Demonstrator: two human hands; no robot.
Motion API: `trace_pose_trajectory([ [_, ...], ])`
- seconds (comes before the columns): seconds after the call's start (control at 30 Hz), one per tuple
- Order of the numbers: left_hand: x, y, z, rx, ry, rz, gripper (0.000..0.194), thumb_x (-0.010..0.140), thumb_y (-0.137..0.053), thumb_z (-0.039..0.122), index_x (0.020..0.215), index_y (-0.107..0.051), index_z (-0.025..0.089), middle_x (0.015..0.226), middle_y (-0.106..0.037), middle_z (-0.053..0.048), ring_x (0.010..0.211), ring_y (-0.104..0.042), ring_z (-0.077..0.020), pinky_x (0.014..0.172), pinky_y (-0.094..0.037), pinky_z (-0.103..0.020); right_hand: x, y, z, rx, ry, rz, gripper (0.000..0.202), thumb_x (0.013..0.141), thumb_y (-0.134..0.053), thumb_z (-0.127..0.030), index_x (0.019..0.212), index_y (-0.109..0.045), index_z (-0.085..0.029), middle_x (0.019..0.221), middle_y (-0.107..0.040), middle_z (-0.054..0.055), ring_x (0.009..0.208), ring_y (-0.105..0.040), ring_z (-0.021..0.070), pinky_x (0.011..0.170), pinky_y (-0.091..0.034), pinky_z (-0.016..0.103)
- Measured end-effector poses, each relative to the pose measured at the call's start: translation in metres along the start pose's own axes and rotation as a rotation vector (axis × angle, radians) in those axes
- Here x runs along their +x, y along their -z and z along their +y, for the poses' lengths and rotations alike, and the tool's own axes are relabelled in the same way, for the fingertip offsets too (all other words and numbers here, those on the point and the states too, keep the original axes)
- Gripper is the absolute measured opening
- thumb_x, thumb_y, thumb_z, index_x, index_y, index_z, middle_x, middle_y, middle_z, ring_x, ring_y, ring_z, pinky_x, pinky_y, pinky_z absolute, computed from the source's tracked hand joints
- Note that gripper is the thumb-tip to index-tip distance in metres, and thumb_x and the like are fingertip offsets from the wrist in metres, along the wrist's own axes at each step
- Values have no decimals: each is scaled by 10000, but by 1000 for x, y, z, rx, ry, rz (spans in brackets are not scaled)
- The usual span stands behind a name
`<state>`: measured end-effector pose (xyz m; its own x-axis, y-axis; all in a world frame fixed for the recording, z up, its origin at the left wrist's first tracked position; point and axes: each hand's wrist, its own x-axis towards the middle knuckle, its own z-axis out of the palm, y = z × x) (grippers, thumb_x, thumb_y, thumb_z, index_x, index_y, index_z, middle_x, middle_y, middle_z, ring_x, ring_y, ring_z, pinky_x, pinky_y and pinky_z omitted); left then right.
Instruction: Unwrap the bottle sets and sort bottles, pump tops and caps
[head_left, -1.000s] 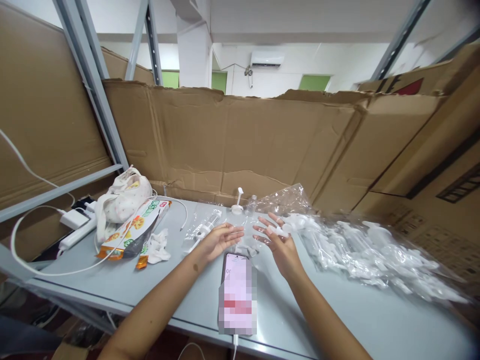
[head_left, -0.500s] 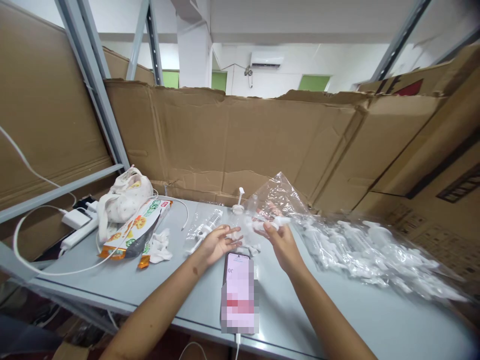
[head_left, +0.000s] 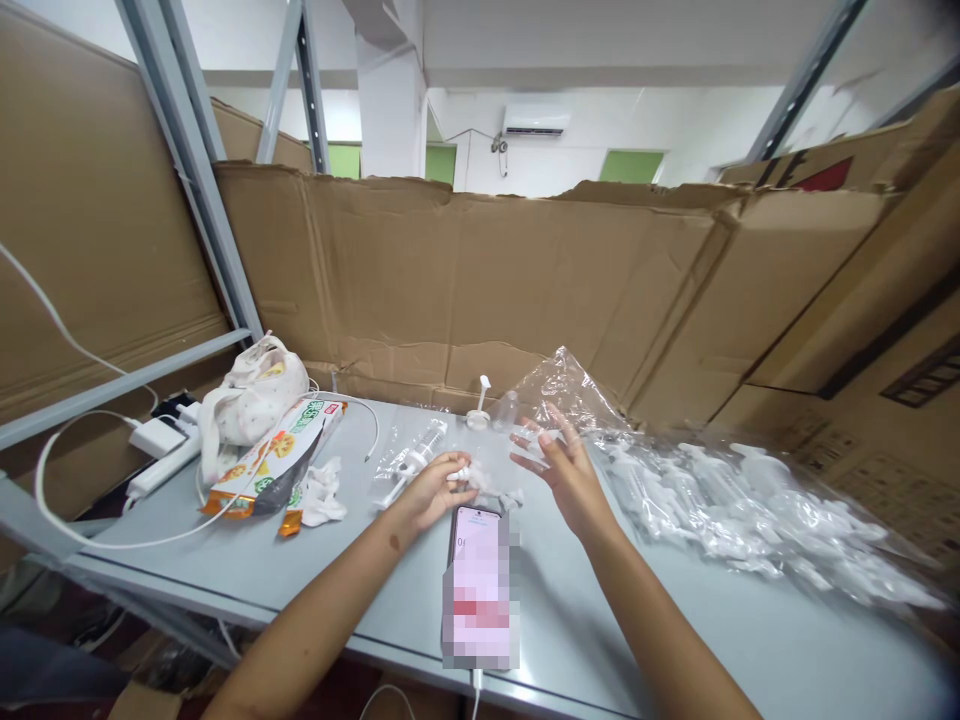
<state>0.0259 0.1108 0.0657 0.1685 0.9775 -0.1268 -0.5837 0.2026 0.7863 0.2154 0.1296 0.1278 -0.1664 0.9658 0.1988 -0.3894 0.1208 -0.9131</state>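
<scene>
Cardboard (head_left: 480,270) stands along the far side of a grey table (head_left: 750,650), at twelve o'clock. With the phone (head_left: 465,560) as the dial's centre, clear-bagged white plastic parts (head_left: 739,510) spread around two o'clock, and a snack packet (head_left: 266,465) lies at ten. At one, the right hand (head_left: 562,462) is raised with its fingers spread; I cannot tell if they grip the translucent plastic (head_left: 533,450) beside them. At eleven, the left hand (head_left: 433,490) pinches a small white piece (head_left: 459,475) between thumb and fingers, just short of twelve.
</scene>
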Motion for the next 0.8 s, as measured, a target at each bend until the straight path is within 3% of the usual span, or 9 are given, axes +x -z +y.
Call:
trace_pose_trajectory([
  [0.33, -4, -3, 3, 37, 22, 40, 266, 718, -662, 253, 966, -597, 182, 1016, -501, -56, 809, -503, -126, 910, -408, -410, 5, 14, -5, 23, -10, 28, 622, 737, -651, -396, 1283, -355, -384, 1148, -588, 4, 985, -614, 224, 899, -482, 483],
  [0.8, -9, -4, 0, 323, -20, -95, 334, 768, -601, 339, 1082, -586, 226, 1245, -449, -91, 1188, -365, -238, 1008, -248, -400, 12, 26, -14, -54, 88, 90, 544, 736, -648, -400, 1228, -428, -321, 1108, -633, 32, 1022, -591, 207, 949, -436, 454],
])
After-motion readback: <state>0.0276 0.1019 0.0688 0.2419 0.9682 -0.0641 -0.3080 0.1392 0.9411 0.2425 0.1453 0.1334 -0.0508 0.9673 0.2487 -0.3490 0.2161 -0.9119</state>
